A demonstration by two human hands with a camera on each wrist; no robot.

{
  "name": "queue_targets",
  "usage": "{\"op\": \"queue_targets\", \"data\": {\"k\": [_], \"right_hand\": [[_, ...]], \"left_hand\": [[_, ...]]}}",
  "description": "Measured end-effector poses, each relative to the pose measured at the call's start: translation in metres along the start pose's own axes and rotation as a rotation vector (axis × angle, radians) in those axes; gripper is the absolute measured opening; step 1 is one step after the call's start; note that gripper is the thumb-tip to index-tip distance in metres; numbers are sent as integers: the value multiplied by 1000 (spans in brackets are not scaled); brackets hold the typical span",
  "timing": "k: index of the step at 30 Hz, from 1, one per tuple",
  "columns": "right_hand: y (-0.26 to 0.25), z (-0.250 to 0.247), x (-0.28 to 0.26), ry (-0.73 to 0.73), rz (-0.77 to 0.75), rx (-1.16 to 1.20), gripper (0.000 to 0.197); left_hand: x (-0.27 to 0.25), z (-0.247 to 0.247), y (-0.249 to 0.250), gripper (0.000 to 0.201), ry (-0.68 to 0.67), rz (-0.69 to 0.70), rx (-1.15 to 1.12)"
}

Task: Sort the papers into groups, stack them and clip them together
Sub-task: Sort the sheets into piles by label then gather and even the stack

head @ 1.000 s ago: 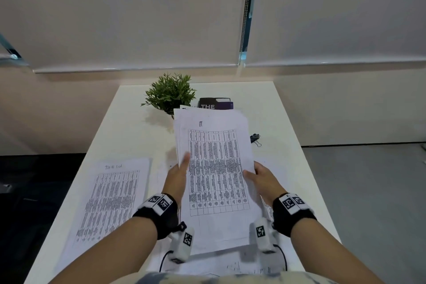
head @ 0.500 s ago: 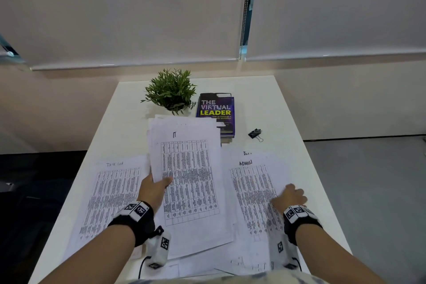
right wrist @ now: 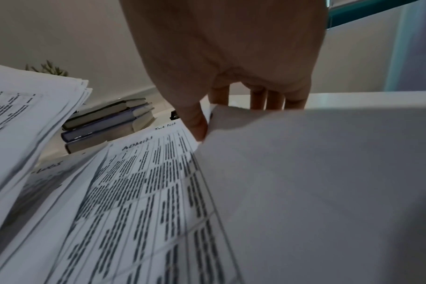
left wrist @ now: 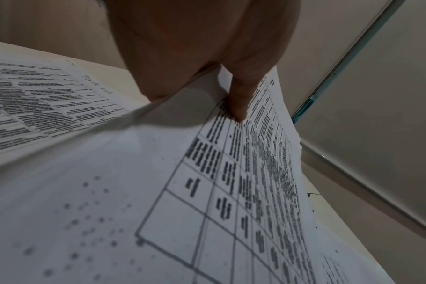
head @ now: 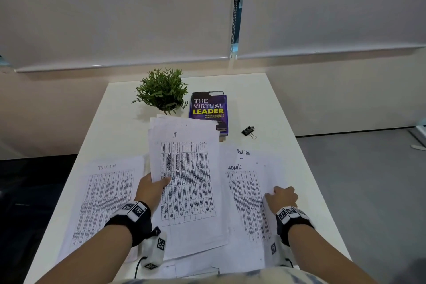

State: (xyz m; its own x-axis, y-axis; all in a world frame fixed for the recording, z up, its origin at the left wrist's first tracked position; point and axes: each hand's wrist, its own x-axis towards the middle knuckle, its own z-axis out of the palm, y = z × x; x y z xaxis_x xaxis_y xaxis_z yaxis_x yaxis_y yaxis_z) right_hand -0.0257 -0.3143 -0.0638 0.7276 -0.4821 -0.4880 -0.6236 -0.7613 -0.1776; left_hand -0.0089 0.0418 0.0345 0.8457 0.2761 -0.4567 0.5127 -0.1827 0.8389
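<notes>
Your left hand (head: 152, 188) pinches the unsorted stack (head: 186, 175), lifted mid-counter, long axis running near to far. Your right hand (head: 281, 196) pinches the ADMIN sheet's (head: 247, 191) right edge; binder clip (head: 248, 131) lies far-right.

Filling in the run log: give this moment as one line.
left hand grips IT paper stack | right hand pinches sheet edge on ADMIN pile | binder clip unused

The left hand (left wrist: 202, 48) grips a paper stack (left wrist: 207, 201) at its edge, thumb (left wrist: 241, 100) pressed on the printed table. Another sheet (left wrist: 37, 107) lies flat to the left.
</notes>
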Motion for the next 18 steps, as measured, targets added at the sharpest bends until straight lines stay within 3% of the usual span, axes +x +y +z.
{"op": "queue_targets", "data": {"k": [8,12,15,18], "right_hand": [[-4,8,-1,-53,78,109,19],[-4,7,0,-42,182,151,37],[-7,10,0,-47,148,222,38],[-5,13,0,0,81,312,27]], "left_hand": [[-3,4,4,48,-6,15,2],[-4,5,7,45,1,11,12],[-5,4,8,43,3,12,11],[-4,3,6,52,-5,31,3]]}}
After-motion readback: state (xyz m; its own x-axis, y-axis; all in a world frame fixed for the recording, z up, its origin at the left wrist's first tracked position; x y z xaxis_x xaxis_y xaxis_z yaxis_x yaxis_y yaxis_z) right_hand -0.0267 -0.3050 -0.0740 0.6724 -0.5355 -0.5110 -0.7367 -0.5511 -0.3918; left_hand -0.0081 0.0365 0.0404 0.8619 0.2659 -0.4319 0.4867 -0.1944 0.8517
